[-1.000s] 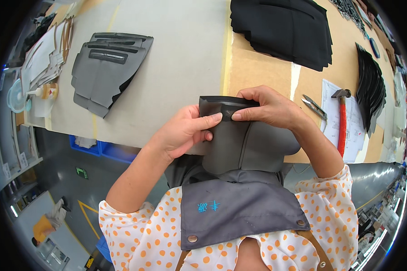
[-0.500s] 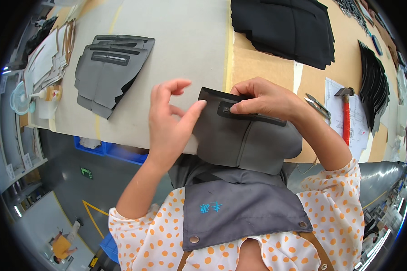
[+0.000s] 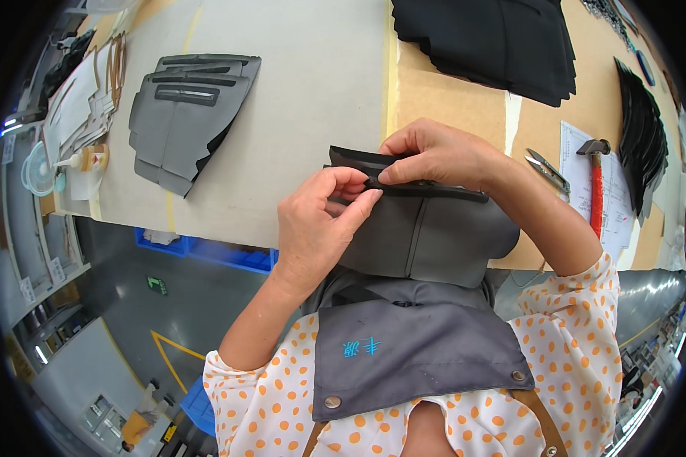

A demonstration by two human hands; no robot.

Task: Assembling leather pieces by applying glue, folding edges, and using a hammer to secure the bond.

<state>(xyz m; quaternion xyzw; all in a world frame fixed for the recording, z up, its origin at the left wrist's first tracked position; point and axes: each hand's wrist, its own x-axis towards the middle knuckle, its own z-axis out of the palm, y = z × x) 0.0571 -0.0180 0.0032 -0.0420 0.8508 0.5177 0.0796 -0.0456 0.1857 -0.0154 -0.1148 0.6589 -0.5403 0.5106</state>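
Observation:
A dark grey panel of leather-like material (image 3: 453, 238) hangs over the table's near edge, with a seam down its middle and a black strip along its folded top. My right hand (image 3: 443, 156) grips that top edge, thumb on the near side and fingers tucked behind. My left hand (image 3: 324, 217) pinches the panel's black strip near its left end, thumb and forefinger close to my right thumb. The slot in the strip is mostly covered by my fingers. A stack of similar grey panels with black-framed slots (image 3: 187, 126) lies to the left.
Black cut pieces (image 3: 488, 46) are piled at the back. To the right lie a red-handled hammer (image 3: 596, 186), thread snips (image 3: 547, 169), printed sheets (image 3: 575, 148) and fanned black pieces (image 3: 642, 133). A glue bottle (image 3: 91, 158) and pale templates (image 3: 80, 103) stand at far left.
My left hand has moved right and closed on the panel's strip. The top edge has been folded or tilted, and my right hand has shifted slightly along it.

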